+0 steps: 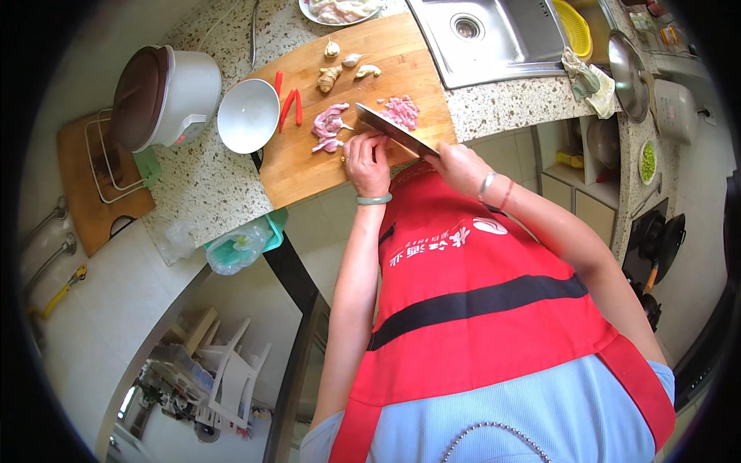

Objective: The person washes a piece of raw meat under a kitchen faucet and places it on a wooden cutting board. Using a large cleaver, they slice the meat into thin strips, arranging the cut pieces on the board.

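Note:
My right hand [461,168] grips the handle of a kitchen knife [394,130], a wide dark blade slanting up and left across the wooden cutting board [301,174]. Close against the blade's near side, my left hand [367,163] presses down with curled, bunched fingers; whatever lies under them is hidden. Pink strips of raw meat [329,127] lie just left of those fingers. Beyond the blade sits a small heap of diced meat [401,113]. Farther back on the board are red chilies [289,108], a piece of ginger [329,78] and garlic [332,49].
Left of the board stand a white bowl [248,116] and a rice cooker [177,96]. A plate of pale food [340,9] is behind it. The steel sink [502,65] is at the back right, with a cloth [593,86] on its edge. A bag-lined bin [245,245] hangs below the counter.

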A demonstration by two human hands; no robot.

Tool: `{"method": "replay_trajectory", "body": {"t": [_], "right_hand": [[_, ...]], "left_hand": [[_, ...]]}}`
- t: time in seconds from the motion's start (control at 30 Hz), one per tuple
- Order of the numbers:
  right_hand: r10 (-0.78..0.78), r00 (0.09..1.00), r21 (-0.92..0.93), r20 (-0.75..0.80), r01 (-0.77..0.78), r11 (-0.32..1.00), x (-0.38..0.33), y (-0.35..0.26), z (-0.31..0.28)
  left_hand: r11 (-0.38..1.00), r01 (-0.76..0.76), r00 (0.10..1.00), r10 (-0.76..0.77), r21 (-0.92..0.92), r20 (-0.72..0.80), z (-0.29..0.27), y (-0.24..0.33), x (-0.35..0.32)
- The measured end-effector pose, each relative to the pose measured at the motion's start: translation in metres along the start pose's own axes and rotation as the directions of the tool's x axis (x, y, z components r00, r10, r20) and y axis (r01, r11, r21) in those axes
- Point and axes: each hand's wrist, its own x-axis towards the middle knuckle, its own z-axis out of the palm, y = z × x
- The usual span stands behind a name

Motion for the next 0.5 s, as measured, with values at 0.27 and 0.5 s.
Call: {"method": "replay_trajectory", "body": {"t": [0.27,0.5], "right_hand": [[-0.009,1.0,-0.02,0.018,0.009,1.0,-0.029,0.021,-0.021],[-0.14,0.983,0.017,-0.117,0.143,0.99,-0.029,0.018,-0.014]], "left_hand": [[0.999,-0.01,1.0,0.01,0.04,0.009,-0.004,0.002,-0.001],[0.988,0.074,0.997,-0.074,-0.133,0.002,-0.013,-0.004,-0.003]]}}
